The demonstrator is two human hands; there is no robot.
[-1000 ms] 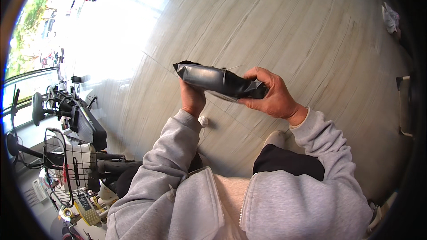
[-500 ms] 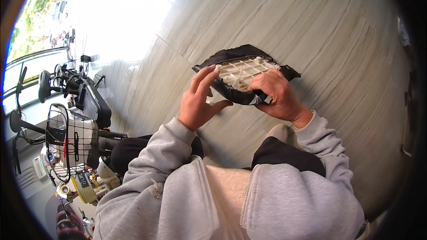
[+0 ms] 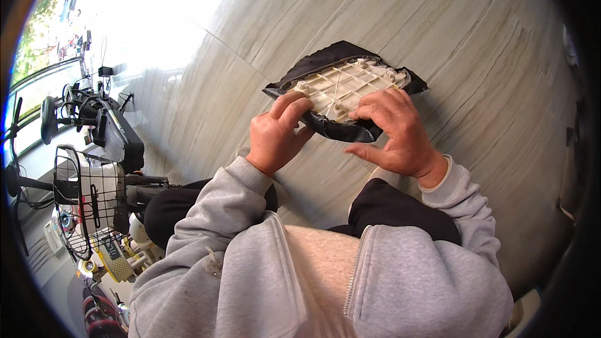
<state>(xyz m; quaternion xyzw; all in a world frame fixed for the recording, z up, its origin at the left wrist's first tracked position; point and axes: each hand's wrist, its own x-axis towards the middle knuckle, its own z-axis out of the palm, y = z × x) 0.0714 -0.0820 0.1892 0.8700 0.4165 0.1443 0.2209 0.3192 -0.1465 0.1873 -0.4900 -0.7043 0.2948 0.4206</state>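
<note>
In front of me is what looks like a seat, its cream ribbed plastic base (image 3: 341, 92) facing up. A black cover (image 3: 328, 56) wraps its edges, and loose cover stands up along the far side. My left hand (image 3: 274, 136) pinches the near left edge, fingers on top and thumb underneath. At the near right, my right hand (image 3: 404, 133) rests its fingertips on the rim of the base. Its thumb is stretched away, apart from the cover. The seat's underside is hidden.
On the left stand a wire basket (image 3: 94, 197) and a two-wheeled vehicle with a dark boxy body (image 3: 122, 141). A yellow part (image 3: 116, 263) lies lower left. Below is the pale, streaked floor (image 3: 463, 44), and bright window light falls at the upper left.
My left hand has closed on the near left edge. My right hand has loosened, its thumb coming off the cover. The seat appears slightly farther from me, with more of its base showing.
</note>
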